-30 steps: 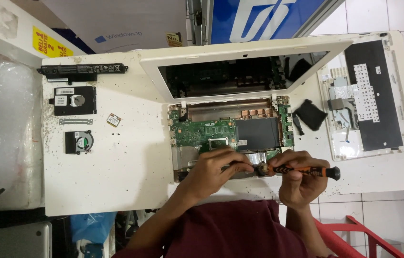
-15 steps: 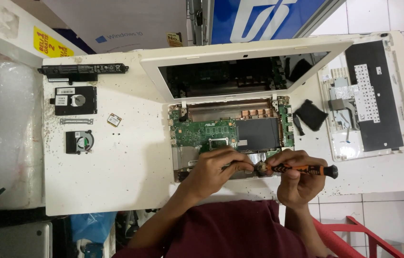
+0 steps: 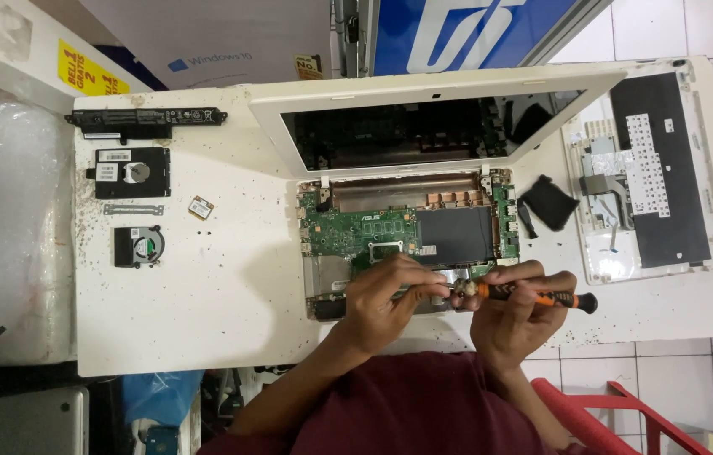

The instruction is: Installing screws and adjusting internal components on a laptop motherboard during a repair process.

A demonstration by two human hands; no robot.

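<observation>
- White worktable (image 3: 205, 312), speckled with dark marks, carrying everything below.
- Opened white laptop (image 3: 424, 126), lid tilted back at the far side of the table, base with bottom cover off and green circuit board (image 3: 348, 232) exposed alongside a black battery pad (image 3: 458, 236).
- Removed white keyboard deck with black underside (image 3: 660, 168), lying flat to the right of the laptop, well apart from both hands.
- Long black battery bar (image 3: 146, 118), far left of the laptop near the table's back edge.
- Black rectangular hard drive (image 3: 131, 172), left of the laptop, just in front of the battery bar.
- Small black cooling fan (image 3: 139, 247), left of the laptop, nearer than the hard drive.
- Black foam piece (image 3: 549, 202), just right of the laptop base.
- Left hand (image 3: 386, 299), over the laptop's near edge, fingers curled narrow and pinched toward the screwdriver tip; whether a small part sits between them, cannot tell.
- Right hand (image 3: 512, 316), at the laptop's near right corner, closed around the screwdriver handle.
- Orange-and-black screwdriver (image 3: 533, 296), lying sideways across the right hand's fingers, cap pointing right, tip meeting the left hand's fingertips just beside the laptop's front edge.
- Tiny square wireless card (image 3: 201, 207), left of the laptop, between hard drive and board.
</observation>
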